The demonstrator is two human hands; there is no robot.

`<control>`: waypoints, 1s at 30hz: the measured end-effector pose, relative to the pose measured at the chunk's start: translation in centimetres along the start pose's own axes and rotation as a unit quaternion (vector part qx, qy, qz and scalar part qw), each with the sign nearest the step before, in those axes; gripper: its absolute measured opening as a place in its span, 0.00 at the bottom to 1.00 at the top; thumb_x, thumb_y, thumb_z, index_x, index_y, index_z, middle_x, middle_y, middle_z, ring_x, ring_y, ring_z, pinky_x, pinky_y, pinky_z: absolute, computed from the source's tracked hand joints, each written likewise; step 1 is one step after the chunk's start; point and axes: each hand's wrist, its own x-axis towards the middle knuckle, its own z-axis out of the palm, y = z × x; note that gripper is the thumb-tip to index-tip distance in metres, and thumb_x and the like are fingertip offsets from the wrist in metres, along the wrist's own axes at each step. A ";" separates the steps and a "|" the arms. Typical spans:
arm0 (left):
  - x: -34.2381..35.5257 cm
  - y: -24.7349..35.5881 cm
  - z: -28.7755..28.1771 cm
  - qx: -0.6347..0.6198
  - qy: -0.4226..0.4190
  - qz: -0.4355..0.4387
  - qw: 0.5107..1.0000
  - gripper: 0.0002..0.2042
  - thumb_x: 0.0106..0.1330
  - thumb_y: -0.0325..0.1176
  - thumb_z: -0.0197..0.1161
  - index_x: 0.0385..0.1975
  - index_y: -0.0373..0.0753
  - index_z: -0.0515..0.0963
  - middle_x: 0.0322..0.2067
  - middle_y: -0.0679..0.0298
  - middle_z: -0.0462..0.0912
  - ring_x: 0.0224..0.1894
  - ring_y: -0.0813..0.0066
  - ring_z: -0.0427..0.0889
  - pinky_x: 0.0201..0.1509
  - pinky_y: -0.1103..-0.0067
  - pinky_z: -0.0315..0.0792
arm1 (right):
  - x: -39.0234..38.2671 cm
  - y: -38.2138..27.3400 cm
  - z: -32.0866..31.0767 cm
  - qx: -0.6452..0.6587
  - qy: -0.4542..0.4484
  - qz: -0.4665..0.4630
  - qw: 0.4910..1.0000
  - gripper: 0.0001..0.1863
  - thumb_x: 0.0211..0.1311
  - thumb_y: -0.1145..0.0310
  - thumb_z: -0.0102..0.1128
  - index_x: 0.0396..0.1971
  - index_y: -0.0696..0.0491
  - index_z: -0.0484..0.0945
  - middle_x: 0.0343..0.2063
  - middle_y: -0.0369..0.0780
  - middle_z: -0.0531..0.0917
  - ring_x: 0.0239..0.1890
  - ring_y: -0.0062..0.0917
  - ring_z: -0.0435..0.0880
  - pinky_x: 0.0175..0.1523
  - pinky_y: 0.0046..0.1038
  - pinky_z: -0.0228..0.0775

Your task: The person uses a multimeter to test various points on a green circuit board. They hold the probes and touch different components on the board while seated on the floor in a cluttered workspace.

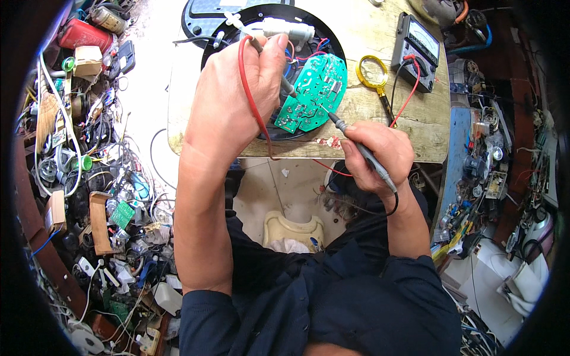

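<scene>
My left hand [240, 92] is closed around a test probe [288, 88] with a red lead [248, 92] looping over the back of the hand. That probe's end points at the left part of a green circuit board [320, 89]; whether it touches is unclear. In my right hand [383, 154] a grey test probe [369, 155] with a black lead is pinched, its tip at the board's lower middle. The board lies tilted in a round black housing [333, 41], with red and blue wires and a white cylindrical part [285, 28] behind it.
To the right on the wooden table [415, 130] are a yellow-rimmed magnifying glass [360, 71] and an analog multimeter [411, 54] with red and black leads. A dark lid [199, 18] lies at the back. Heaped electronic parts [119, 202] crowd the left; a cream stool [291, 224] is below.
</scene>
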 end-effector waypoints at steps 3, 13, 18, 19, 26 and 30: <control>0.0 -0.1 -0.2 0.014 0.000 0.034 0.999 0.25 0.86 0.51 0.54 0.34 0.36 0.83 0.14 0.67 0.77 0.19 0.81 0.73 0.27 0.75 0.66 | 0.0 0.2 0.2 -0.002 0.005 -0.003 1.000 0.16 0.55 0.81 0.76 0.44 0.59 0.85 0.33 0.46 0.91 0.31 0.39 0.93 0.38 0.33 0.85; 0.0 0.1 -0.1 -0.009 0.004 0.002 1.000 0.24 0.86 0.50 0.54 0.34 0.35 0.84 0.14 0.66 0.77 0.19 0.80 0.74 0.27 0.76 0.67 | 0.4 0.6 0.8 0.007 0.001 0.012 1.000 0.15 0.56 0.82 0.76 0.43 0.59 0.85 0.34 0.44 0.91 0.31 0.35 0.93 0.34 0.32 0.83; 0.0 -0.1 -0.1 -0.006 0.003 0.010 1.000 0.24 0.86 0.50 0.55 0.34 0.35 0.83 0.14 0.66 0.77 0.19 0.81 0.74 0.26 0.76 0.67 | 0.4 0.6 1.0 0.005 -0.007 0.017 1.000 0.15 0.57 0.82 0.76 0.44 0.59 0.86 0.34 0.45 0.91 0.32 0.35 0.93 0.35 0.31 0.84; -0.1 -0.3 0.0 -0.005 0.003 0.018 1.000 0.24 0.86 0.50 0.55 0.34 0.36 0.83 0.14 0.66 0.77 0.19 0.81 0.74 0.26 0.76 0.67 | 0.4 0.6 1.0 0.007 -0.007 0.020 1.000 0.15 0.57 0.82 0.76 0.44 0.59 0.86 0.34 0.45 0.91 0.32 0.35 0.93 0.35 0.31 0.84; -0.1 -0.2 -0.1 -0.011 -0.001 0.011 1.000 0.24 0.86 0.50 0.55 0.34 0.36 0.83 0.14 0.67 0.77 0.19 0.82 0.72 0.27 0.77 0.66 | 0.3 0.7 1.1 0.008 -0.006 0.025 1.000 0.14 0.57 0.81 0.76 0.44 0.59 0.86 0.34 0.45 0.91 0.32 0.35 0.93 0.35 0.31 0.84; -0.1 -0.3 -0.1 -0.004 -0.002 0.032 0.999 0.24 0.86 0.50 0.55 0.34 0.36 0.83 0.14 0.67 0.77 0.19 0.82 0.74 0.27 0.77 0.67 | 0.5 0.7 1.1 0.004 -0.012 0.027 1.000 0.14 0.58 0.81 0.76 0.44 0.58 0.86 0.33 0.44 0.91 0.32 0.35 0.93 0.35 0.31 0.84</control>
